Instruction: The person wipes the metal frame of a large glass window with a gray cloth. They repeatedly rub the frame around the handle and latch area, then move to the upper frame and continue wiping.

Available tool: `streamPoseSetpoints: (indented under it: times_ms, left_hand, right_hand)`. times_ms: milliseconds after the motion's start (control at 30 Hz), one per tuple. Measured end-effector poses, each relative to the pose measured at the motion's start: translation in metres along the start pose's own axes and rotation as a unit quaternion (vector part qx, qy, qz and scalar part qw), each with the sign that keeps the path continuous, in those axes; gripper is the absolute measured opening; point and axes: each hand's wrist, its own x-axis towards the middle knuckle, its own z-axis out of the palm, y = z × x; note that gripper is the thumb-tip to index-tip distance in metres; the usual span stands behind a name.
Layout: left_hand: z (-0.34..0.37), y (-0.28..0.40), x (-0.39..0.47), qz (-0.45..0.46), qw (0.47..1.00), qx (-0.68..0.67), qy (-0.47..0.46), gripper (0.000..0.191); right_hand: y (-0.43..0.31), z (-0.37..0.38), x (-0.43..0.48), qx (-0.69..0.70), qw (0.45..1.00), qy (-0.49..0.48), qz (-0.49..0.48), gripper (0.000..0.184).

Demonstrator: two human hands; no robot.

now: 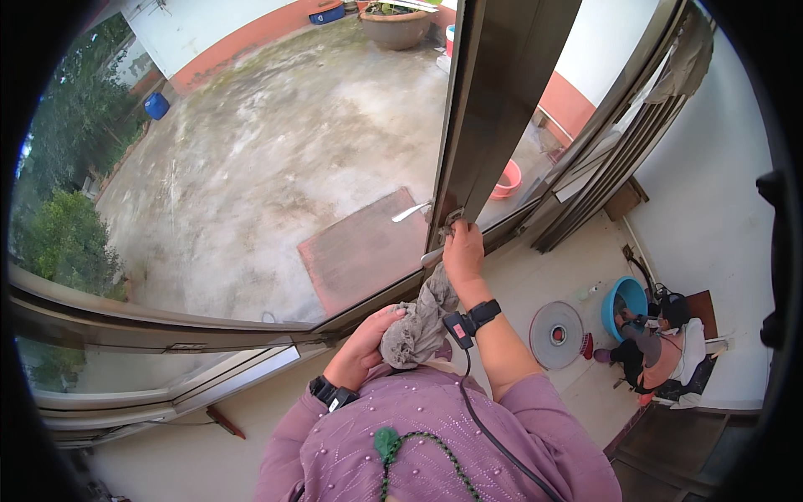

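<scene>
A twisted grey cloth (417,332) stretches between my two hands in front of my body. My left hand (361,342) cups its bunched lower end. Higher up, my right hand (464,251) grips the other end and presses a bit of it against the lock plate (454,218) on a dark metal door frame (492,94). Just below and left of those fingers is a door handle (431,258). Another pale handle (411,211) shows through the glass. My right fingertips partly hide the lock.
To the right, another person (659,351) sits low with hands in a blue basin (629,295). A round fan grille (556,336) lies on the floor nearby. Outside are a reddish mat (370,251) and a pink bucket (507,181). A black cable (480,427) hangs from my right wrist.
</scene>
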Motion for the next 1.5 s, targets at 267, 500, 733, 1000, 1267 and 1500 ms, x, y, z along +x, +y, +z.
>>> streamPoseSetpoints:
  times_ms: [267, 500, 733, 1000, 1267, 1500]
  left_hand:
    - [0.01, -0.001, 0.007, -0.014, 1.0, -0.007, -0.011, 0.026]
    - [0.02, -0.005, 0.011, -0.017, 1.0, 0.001, -0.01, 0.027]
    - [0.025, -0.01, 0.012, -0.017, 0.999, 0.013, -0.025, 0.029]
    - [0.028, -0.017, 0.015, -0.022, 1.0, 0.019, -0.003, 0.028]
    - [0.031, -0.017, 0.017, -0.053, 0.998, 0.015, -0.031, 0.027]
    - [0.012, -0.012, -0.003, -0.049, 0.998, 0.006, -0.027, 0.031]
  right_hand:
    - [0.024, 0.021, 0.017, 0.114, 0.971, -0.074, 0.196, 0.032]
    - [0.047, 0.022, 0.024, 0.558, 0.731, -0.18, 0.349, 0.023]
    - [0.048, 0.021, 0.008, 0.778, 0.433, -0.165, 0.424, 0.019]
    - [0.022, 0.03, 0.013, 0.186, 0.949, -0.113, 0.227, 0.04]
    - [0.009, 0.016, 0.03, -0.007, 0.968, -0.184, 0.169, 0.047]
    - [0.049, 0.013, -0.004, 0.305, 0.898, 0.039, 0.314, 0.037]
